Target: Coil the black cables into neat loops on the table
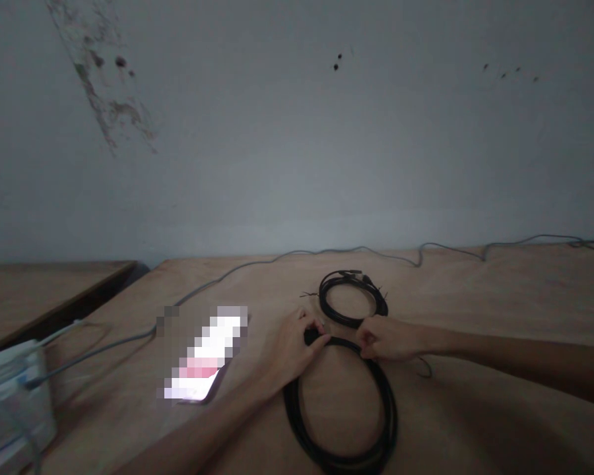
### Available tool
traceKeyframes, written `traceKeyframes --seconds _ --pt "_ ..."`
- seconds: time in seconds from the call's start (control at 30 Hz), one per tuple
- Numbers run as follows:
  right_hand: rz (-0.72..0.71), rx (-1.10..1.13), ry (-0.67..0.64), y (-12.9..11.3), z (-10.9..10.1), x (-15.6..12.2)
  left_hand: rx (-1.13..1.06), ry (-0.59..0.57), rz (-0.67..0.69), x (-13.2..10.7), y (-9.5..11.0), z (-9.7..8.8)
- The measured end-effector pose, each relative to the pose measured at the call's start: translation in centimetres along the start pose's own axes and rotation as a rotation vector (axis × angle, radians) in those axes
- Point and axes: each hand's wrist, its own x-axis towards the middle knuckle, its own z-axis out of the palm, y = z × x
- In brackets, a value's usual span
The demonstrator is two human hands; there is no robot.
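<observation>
A dull grey wall (297, 152) fills the upper half of my view, pitted with small dark holes and flaking at the upper left, and a pale wooden table (499, 297) runs up to it. On the table, low and right of centre, I have the big coil (390, 409): black cable wound in several turns, a tall oval from this angle, its lower edge cut off by my frame. Just beyond its top lies the small coil (381, 303), also black, with thin ties sticking out at both sides.

The left forearm comes up from the bottom edge, and the left hand (301, 346) has its thumb and fingers closed on the big coil at its upper left. The right forearm enters nearly level from the right edge; the right hand (383, 338) sits at the coil's upper right, knuckles up, fingers curled in (whether they grip the cable, I cannot tell from here). A short bent wire (430, 371) lies just below the right wrist.

Left of the hands I see a phone (212, 356), its lit screen too blocked out for me to read, and a white box (44, 402) with a grey cable (218, 281) trailing back toward the wall.
</observation>
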Motion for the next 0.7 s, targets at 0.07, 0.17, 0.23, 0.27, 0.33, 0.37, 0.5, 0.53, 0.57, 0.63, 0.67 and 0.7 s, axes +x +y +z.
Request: traceKeyframes --seconds 0.07,0.17,0.23,0.27,0.33,0.37,0.5,0.53,0.57,0.63,0.67,0.7 --pt "-0.051 -0.039 -0.005 -0.1 -0.2 0.1 -0.008 0.001 0.005 0.0 0.1 -0.1" --pt "-0.116 -0.073 -0.032 0.0 -0.4 0.3 -0.014 -0.011 0.009 0.0 0.3 -0.3" --pt "-0.15 -0.076 -0.066 0.3 -0.5 0.3 -0.015 -0.022 0.004 -0.1 0.3 -0.4" --pt "-0.166 -0.073 -0.085 0.5 -0.6 0.3 -0.017 -0.026 0.001 -0.1 0.4 -0.5" --pt "-0.2 -0.066 -0.118 0.7 -0.8 0.2 -0.021 -0.03 -0.004 0.0 0.3 -0.4" --pt "-0.217 -0.064 -0.13 0.8 -0.9 0.2 -0.023 -0.028 -0.004 0.0 0.3 -0.4" --pt "-0.276 -0.077 -0.158 1.0 -1.2 0.0 -0.027 -0.028 0.005 0.0 0.1 -0.3" --pt "-0.275 -0.088 -0.156 1.1 -1.2 0.0 -0.028 -0.027 0.007 0.0 0.0 -0.3" --pt "-0.263 -0.101 -0.148 1.1 -1.2 -0.1 -0.03 -0.031 0.011 0.0 0.0 -0.3" --pt "-0.214 -0.124 -0.117 1.3 -1.0 -0.2 -0.035 -0.037 0.015 0.0 0.1 -0.3" --pt "-0.181 -0.124 -0.101 1.4 -0.8 -0.2 -0.038 -0.038 0.014 0.0 0.1 -0.3" --pt "-0.142 -0.111 -0.09 1.5 -0.7 -0.2 -0.038 -0.039 0.01 0.0 0.2 -0.3"
